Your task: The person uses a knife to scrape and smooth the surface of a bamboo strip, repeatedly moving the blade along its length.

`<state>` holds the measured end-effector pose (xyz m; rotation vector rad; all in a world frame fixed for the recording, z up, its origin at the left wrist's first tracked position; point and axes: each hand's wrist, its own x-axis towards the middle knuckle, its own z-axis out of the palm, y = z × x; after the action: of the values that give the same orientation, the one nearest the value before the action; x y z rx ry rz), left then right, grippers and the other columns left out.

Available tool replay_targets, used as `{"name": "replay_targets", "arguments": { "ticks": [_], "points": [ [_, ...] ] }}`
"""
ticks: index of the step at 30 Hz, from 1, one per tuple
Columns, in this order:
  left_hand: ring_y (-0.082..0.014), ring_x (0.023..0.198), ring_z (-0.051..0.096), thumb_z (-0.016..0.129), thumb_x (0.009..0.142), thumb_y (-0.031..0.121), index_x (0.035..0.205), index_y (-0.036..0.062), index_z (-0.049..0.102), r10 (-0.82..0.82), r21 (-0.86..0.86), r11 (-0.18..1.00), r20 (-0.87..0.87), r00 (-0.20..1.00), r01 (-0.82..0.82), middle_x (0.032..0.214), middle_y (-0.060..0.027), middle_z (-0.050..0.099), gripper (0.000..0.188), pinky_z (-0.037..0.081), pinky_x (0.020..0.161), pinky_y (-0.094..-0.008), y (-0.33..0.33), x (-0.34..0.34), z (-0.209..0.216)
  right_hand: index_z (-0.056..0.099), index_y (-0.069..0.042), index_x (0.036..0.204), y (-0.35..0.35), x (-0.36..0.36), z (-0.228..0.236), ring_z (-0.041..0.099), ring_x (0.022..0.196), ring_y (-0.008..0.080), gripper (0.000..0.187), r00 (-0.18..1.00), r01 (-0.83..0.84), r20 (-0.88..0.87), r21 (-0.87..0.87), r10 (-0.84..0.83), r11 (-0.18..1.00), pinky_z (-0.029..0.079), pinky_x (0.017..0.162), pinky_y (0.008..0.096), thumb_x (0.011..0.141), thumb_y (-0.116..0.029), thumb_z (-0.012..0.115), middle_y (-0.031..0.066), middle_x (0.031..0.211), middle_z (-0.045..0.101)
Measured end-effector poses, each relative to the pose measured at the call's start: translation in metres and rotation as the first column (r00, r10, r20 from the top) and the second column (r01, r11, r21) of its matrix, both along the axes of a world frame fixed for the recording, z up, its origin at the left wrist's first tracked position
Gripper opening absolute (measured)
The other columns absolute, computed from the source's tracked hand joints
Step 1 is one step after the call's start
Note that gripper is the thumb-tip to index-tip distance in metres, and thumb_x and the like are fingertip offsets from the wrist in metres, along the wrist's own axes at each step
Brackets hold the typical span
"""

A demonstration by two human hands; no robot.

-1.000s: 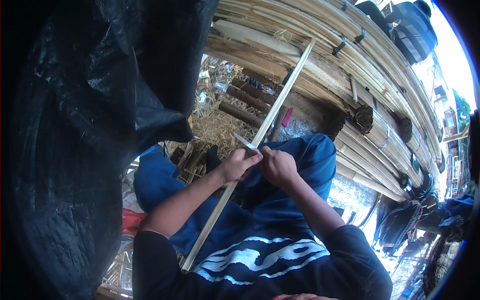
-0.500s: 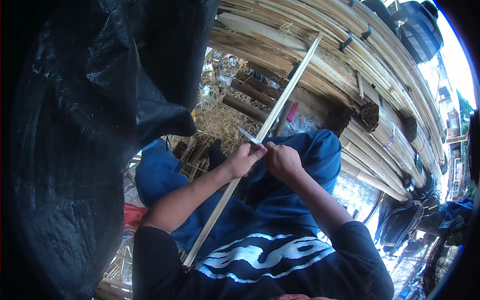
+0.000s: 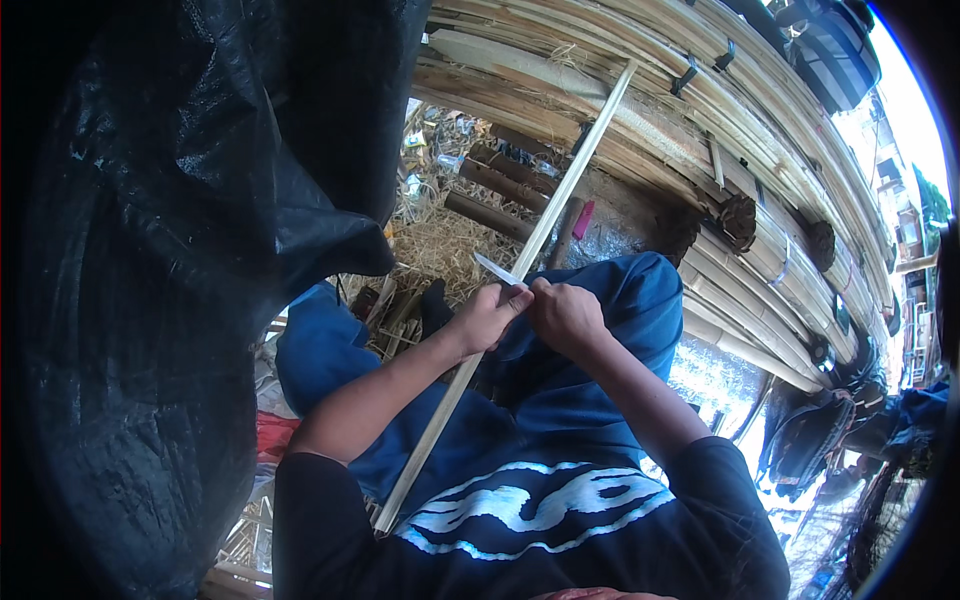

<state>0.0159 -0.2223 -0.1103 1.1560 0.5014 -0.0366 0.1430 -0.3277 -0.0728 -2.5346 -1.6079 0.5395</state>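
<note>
Strip runs diagonally through frame centre, left hand gripping it; right hand closed, apparently on knife crossing strip; likely shaving step, next move calls for steady cutting angle, firm grip

Holds left hand and right hand just beside each other, with fingers curled in on both. Points the left thumb toward the right fingers. Slants both bare forearms inward to the fingers, bending both elbows wide behind them.
</note>
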Motion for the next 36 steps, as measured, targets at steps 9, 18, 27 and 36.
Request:
{"name": "replay_targets", "arguments": {
  "ticks": [9, 18, 27, 36],
  "points": [
    [-0.0012, 0.041, 0.028, 0.055, 0.097, 0.041, 0.100, 0.0126, 0.052, -0.001, -0.072, 0.997, -0.036, 0.999, -0.002, 0.055, 0.0087, 0.034, 0.029, 0.021, 0.037, -0.0195, -0.001, 0.001, 0.002, 0.058, -0.001, 0.086, -0.002, 0.002, -0.002, 0.067, 0.067, 0.0396, 0.029, 0.999, 0.037, -0.009, 0.008, -0.037, 0.999, 0.053, 0.059, 0.0491, 0.091, -0.027, 0.047, 0.0211, 0.070, 0.066],
    [-0.0013, 0.041, 0.028, 0.053, 0.098, 0.038, 0.102, 0.0130, 0.053, -0.025, -0.082, 0.996, -0.048, 0.999, 0.021, 0.054, 0.0087, 0.034, 0.025, 0.021, 0.037, -0.0188, 0.002, -0.001, 0.001, 0.059, -0.001, 0.089, 0.000, -0.004, 0.004, 0.068, 0.070, 0.0388, 0.031, 0.999, 0.043, 0.007, -0.029, -0.043, 0.999, 0.054, 0.061, 0.0489, 0.091, -0.029, 0.047, 0.0213, 0.073, 0.067],
    [-0.0016, 0.041, 0.027, 0.053, 0.098, 0.038, 0.099, 0.0135, 0.053, 0.006, -0.073, 0.997, -0.107, 0.994, -0.014, 0.056, 0.0082, 0.033, 0.024, 0.021, 0.037, -0.0190, -0.001, 0.001, 0.003, 0.059, -0.001, 0.091, -0.001, -0.003, -0.003, 0.068, 0.071, 0.0380, 0.031, 0.998, 0.056, 0.041, 0.000, -0.056, 0.998, 0.054, 0.062, 0.0484, 0.091, -0.029, 0.047, 0.0203, 0.073, 0.067],
    [-0.0022, 0.041, 0.027, 0.056, 0.096, 0.041, 0.100, 0.0129, 0.053, 0.043, -0.009, 0.999, -0.149, 0.988, -0.045, 0.057, 0.0079, 0.033, 0.029, 0.020, 0.037, -0.0203, -0.007, 0.003, 0.007, 0.062, -0.002, 0.084, -0.004, 0.002, -0.002, 0.068, 0.072, 0.0389, 0.032, 0.997, 0.033, 0.066, 0.024, -0.034, 0.999, 0.054, 0.063, 0.0487, 0.091, -0.030, 0.047, 0.0205, 0.073, 0.067]
  ]
}}
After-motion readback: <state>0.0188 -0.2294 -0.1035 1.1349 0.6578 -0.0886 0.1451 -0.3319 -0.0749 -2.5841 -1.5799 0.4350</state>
